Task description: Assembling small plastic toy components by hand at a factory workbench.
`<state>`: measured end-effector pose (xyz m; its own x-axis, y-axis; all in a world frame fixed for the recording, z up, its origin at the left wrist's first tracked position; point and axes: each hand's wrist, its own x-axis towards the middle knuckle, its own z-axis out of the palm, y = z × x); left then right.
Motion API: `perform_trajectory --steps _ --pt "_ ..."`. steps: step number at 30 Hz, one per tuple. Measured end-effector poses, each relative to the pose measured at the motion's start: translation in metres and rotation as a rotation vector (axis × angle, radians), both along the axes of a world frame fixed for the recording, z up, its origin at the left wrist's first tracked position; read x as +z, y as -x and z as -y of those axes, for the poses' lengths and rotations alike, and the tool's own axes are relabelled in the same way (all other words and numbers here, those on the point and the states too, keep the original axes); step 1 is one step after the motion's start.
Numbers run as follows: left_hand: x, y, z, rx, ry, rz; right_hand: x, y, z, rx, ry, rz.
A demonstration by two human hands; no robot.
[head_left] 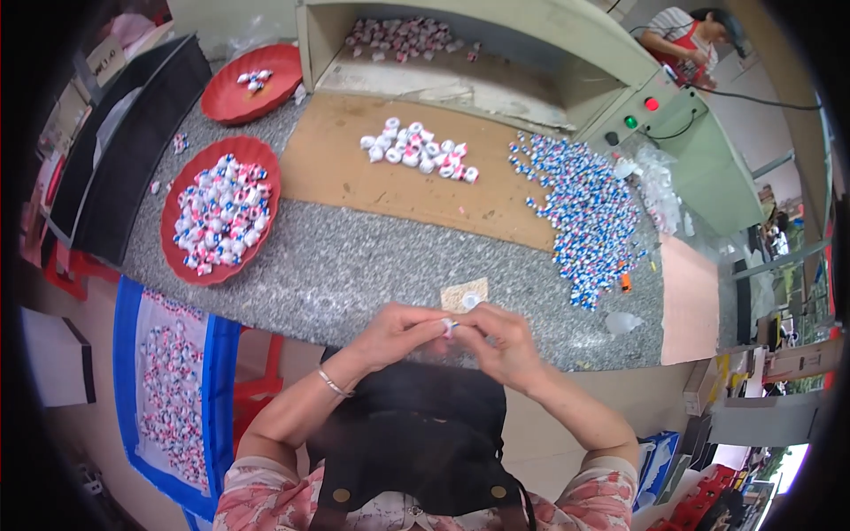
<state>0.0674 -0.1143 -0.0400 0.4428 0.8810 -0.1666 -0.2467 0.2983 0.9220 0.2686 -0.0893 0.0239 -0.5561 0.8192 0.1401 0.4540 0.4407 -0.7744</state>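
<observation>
Near the front edge of the grey speckled table, my left hand (405, 333) and my right hand (503, 343) meet fingertip to fingertip. Between them they pinch a small white-and-pink plastic piece (449, 330), with a hint of blue on its right side. The fingers cover most of it. Just beyond my hands lies a small tan pad (465, 295) with a white round thing (472, 301) on it. A group of white and pink hollow pieces (416, 149) rests on brown cardboard (341, 177). To the right spreads a large heap of tiny blue-and-white pieces (584, 208).
On the left are a red dish (168, 239) full of assembled pieces and another red dish (212, 102) holding a few. A blue-rimmed tray (127, 372) of pieces sits lower left. An open-fronted box (478, 97) with lit buttons stands behind. A person (691, 44) works far right.
</observation>
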Motion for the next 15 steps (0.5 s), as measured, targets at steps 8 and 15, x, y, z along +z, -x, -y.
perform_trajectory --steps 8,15 --pt "0.044 0.097 -0.023 0.445 -0.542 -0.619 -0.027 -0.029 -0.100 -0.265 -0.108 0.168" --pt "0.070 0.221 -0.038 0.814 -0.855 -1.750 -0.053 -0.070 -0.203 -0.179 -0.552 0.433"
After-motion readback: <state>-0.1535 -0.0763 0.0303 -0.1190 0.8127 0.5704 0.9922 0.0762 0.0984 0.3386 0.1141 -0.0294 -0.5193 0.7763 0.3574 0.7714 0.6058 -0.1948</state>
